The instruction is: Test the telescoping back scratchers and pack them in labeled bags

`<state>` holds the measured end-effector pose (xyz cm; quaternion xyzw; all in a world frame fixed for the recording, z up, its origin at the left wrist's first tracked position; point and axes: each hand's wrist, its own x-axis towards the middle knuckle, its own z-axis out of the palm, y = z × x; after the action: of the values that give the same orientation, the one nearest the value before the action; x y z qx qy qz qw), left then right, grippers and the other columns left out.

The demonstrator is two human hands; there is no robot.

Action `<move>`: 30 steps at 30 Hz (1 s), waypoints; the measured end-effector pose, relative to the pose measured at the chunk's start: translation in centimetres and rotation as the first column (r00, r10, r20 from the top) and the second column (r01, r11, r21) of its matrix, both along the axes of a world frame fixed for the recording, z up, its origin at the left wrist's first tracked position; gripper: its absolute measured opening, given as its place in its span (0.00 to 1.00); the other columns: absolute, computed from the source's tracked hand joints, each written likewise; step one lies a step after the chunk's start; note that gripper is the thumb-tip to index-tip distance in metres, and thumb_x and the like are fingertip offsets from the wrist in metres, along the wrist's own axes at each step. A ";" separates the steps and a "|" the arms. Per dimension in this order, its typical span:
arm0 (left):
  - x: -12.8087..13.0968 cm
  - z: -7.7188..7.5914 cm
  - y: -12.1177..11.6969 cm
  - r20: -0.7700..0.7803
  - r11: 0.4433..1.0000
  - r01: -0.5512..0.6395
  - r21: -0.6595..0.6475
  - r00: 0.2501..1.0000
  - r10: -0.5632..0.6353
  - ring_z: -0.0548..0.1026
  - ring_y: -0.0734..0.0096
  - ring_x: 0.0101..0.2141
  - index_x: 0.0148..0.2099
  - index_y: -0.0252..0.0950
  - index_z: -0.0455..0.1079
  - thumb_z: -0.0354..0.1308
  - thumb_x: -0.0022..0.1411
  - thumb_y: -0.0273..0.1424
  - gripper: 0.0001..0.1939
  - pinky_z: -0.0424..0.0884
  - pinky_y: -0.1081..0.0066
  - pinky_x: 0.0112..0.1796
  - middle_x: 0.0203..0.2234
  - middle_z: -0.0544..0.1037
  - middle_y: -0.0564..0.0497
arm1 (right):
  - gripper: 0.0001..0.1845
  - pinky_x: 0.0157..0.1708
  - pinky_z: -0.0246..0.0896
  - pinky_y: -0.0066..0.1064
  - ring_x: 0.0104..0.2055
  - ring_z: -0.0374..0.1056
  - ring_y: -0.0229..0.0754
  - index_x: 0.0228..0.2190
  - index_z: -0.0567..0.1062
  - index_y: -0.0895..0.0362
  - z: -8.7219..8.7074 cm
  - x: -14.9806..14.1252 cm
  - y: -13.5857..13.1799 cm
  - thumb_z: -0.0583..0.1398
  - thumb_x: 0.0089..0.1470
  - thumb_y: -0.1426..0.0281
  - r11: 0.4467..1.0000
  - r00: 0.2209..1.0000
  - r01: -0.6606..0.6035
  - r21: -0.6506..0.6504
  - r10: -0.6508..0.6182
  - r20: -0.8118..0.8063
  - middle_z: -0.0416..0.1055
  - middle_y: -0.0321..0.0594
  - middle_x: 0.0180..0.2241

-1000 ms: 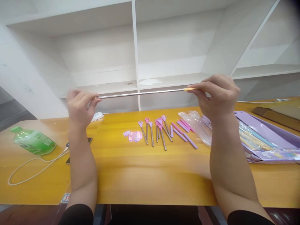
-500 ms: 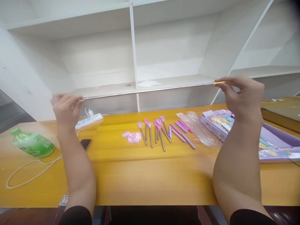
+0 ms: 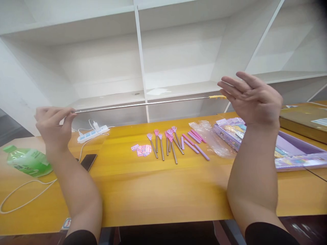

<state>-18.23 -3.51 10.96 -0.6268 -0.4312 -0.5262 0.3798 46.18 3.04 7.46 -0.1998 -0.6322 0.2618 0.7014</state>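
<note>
A thin metal back scratcher, drawn out long, stretches level above the table between my hands. My left hand is closed, pinching its left end. The yellow hand-shaped head sits at the other end, by my right hand, which is open with its fingers stretched out. Whether those fingers touch the head I cannot tell. Below on the table lie several pink and purple back scratchers with short metal rods. Pink and purple tubes lie to their right, and small printed cards to their left.
A clear plastic bag and a purple box holding packaged items lie at right, with a cardboard box behind. A green bottle, a phone, a white cable and a power strip occupy the left. White shelving rises behind.
My right hand has let go of the yellow end, and its fingers have spread out. My left hand has moved left and slightly down, still pinching the rod.
</note>
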 end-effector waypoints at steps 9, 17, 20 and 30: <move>0.7 0.3 0.2 0.022 1.000 0.021 -0.017 1.000 -0.020 0.71 0.55 0.41 0.35 0.45 0.83 0.67 0.68 0.50 0.16 0.67 0.52 0.51 0.29 0.81 0.50 | 0.44 0.73 0.47 0.57 0.76 0.58 0.65 0.62 0.81 0.48 0.4 0.2 -0.4 0.62 0.56 0.33 0.941 0.939 -0.339 0.009 0.339 -0.055 0.70 0.49 0.70; 0.6 0.3 0.3 0.020 0.999 0.050 -0.018 0.999 -0.049 0.70 0.57 0.40 0.35 0.44 0.82 0.67 0.68 0.51 0.17 0.68 0.51 0.51 0.28 0.80 0.51 | 0.43 0.64 0.62 0.59 0.70 0.67 0.65 0.60 0.82 0.46 -0.2 0.1 0.6 0.50 0.64 0.33 0.991 0.988 -0.136 0.001 0.136 -0.073 0.73 0.52 0.67; 0.5 0.2 0.4 0.010 0.998 0.057 0.003 0.998 -0.057 0.71 0.58 0.38 0.35 0.45 0.83 0.67 0.68 0.50 0.16 0.69 0.52 0.50 0.28 0.81 0.52 | 0.44 0.55 0.69 0.56 0.65 0.73 0.63 0.57 0.82 0.48 -0.3 -0.2 1.0 0.42 0.67 0.35 1.000 0.999 0.000 -0.019 -0.001 -0.048 0.75 0.56 0.64; 0.4 0.0 0.6 -0.033 1.000 0.018 -0.024 0.999 -0.019 0.75 0.59 0.36 0.37 0.46 0.84 0.67 0.69 0.49 0.14 0.67 0.57 0.46 0.30 0.84 0.52 | 0.53 0.42 0.70 0.46 0.51 0.78 0.58 0.53 0.81 0.54 0.0 -1.4 1.8 0.26 0.68 0.42 0.969 0.971 0.237 -0.068 -0.236 0.029 0.79 0.62 0.56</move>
<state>-17.82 -2.93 10.97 -0.6438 -0.4254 -0.5141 0.3745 44.78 4.85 7.43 -0.3014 -0.6014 0.1966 0.7133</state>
